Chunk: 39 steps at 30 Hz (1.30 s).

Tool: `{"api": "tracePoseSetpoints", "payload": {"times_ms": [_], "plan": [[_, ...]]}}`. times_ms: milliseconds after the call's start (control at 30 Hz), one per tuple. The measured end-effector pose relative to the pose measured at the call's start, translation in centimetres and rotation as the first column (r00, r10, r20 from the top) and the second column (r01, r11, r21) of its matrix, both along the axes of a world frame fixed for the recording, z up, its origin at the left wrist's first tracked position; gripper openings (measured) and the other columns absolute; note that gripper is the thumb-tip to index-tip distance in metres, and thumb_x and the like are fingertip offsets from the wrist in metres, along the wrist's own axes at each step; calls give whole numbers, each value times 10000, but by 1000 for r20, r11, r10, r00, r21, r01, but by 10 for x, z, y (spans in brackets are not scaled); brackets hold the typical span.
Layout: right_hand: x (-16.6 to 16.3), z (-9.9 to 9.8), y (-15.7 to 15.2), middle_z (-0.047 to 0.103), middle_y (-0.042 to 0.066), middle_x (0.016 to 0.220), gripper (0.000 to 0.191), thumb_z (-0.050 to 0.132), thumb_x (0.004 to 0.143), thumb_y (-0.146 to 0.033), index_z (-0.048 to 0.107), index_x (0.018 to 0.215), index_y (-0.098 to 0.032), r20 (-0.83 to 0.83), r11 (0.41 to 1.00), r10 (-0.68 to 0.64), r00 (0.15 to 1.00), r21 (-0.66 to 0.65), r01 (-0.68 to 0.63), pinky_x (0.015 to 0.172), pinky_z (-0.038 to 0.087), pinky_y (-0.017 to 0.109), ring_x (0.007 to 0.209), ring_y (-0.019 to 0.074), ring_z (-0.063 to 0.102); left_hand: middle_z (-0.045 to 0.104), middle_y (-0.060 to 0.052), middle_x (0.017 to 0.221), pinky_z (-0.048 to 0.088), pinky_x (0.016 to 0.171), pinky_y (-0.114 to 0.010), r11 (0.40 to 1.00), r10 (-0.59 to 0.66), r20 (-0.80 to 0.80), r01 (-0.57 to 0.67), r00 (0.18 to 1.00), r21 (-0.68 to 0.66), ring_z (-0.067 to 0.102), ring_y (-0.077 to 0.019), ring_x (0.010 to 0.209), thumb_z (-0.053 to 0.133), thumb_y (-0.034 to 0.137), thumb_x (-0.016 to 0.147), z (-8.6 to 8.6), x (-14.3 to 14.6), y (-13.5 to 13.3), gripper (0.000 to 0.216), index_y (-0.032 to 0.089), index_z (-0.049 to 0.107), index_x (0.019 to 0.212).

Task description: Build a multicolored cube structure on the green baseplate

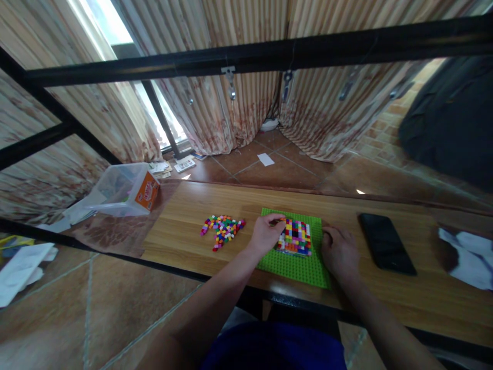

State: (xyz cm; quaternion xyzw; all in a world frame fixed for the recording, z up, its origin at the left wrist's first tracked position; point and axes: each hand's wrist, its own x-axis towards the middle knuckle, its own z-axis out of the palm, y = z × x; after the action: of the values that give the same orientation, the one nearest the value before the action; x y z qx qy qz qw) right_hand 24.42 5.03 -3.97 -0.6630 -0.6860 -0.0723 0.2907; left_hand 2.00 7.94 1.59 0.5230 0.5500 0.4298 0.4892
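A green baseplate (304, 267) lies on the wooden table, and a block of small multicoloured bricks (296, 237) is built on its far middle. My left hand (265, 232) rests at the block's left edge, its fingers pinched together on something too small to make out. My right hand (339, 250) lies at the baseplate's right edge with curled fingers pressing on the edge. A loose pile of small coloured bricks (223, 230) sits on the table to the left of my left hand.
A black phone (386, 243) lies face up right of the baseplate. White cloth or paper (468, 257) sits at the far right. A clear plastic box with an orange label (129, 190) stands at the table's left end. A black frame bar (269, 54) crosses overhead.
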Motion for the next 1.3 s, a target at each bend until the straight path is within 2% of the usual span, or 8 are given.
{"api": "tracePoseSetpoints", "payload": {"times_ms": [200,367,433,600,700,867,1100,1300], "plan": [[4,-4,1,671,126,996,269,426,897,-242,675,957,-162,26,999,33,999,12,-33,869,471,415,934,256,574,761,-65,1028,569,844,-315,999,1,-29,0,1000,46,702,-167,893,623,175,824,0,-5,-5,255,162,724,1058],[6,-6,1,667,118,970,261,430,891,-249,673,942,-169,19,999,46,999,29,-46,856,471,414,908,253,569,737,-75,1088,560,849,-320,988,93,-207,-64,974,144,686,-162,911,548,138,866,1,-45,-13,291,171,688,1119],[6,-7,1,666,121,982,261,433,885,-254,672,948,-168,17,998,44,999,38,-45,863,467,416,922,256,567,729,-84,1064,543,880,-342,971,186,-368,-114,911,208,674,-173,925,544,94,846,2,-68,-14,284,158,693,1080],[6,-7,1,664,123,975,267,429,879,-256,673,950,-173,30,1000,23,999,18,-23,851,474,414,906,258,568,715,-92,1039,475,976,-405,959,182,-687,26,704,282,631,-218,1016,533,45,825,4,-105,-10,266,154,704,997],[6,-5,0,667,125,975,265,431,880,-250,674,952,-170,33,999,29,999,18,-30,856,478,416,906,259,573,720,-79,1007,456,972,-399,958,122,-766,127,631,257,623,-219,1001,530,31,809,4,-107,-10,259,165,711,938],[5,-3,0,670,122,977,266,431,882,-256,674,957,-178,34,1000,17,999,18,-17,860,481,424,912,263,582,710,-83,969,452,937,-388,941,82,-820,228,567,251,611,-216,951,517,48,808,4,-100,-10,246,170,720,874],[4,-2,0,675,118,996,268,429,894,-257,678,953,-174,18,1000,14,1000,5,-14,863,477,406,934,257,583,707,-94,957,450,918,-395,938,45,-853,272,520,215,596,-231,933,526,47,798,4,-99,-5,241,175,724,842],[5,-4,0,674,113,992,263,430,894,-251,677,947,-175,10,1000,8,1000,-3,-8,856,469,404,915,251,573,691,-91,946,456,893,-398,944,69,-852,243,519,224,584,-234,930,519,90,856,6,-97,-8,218,182,716,843]]}}
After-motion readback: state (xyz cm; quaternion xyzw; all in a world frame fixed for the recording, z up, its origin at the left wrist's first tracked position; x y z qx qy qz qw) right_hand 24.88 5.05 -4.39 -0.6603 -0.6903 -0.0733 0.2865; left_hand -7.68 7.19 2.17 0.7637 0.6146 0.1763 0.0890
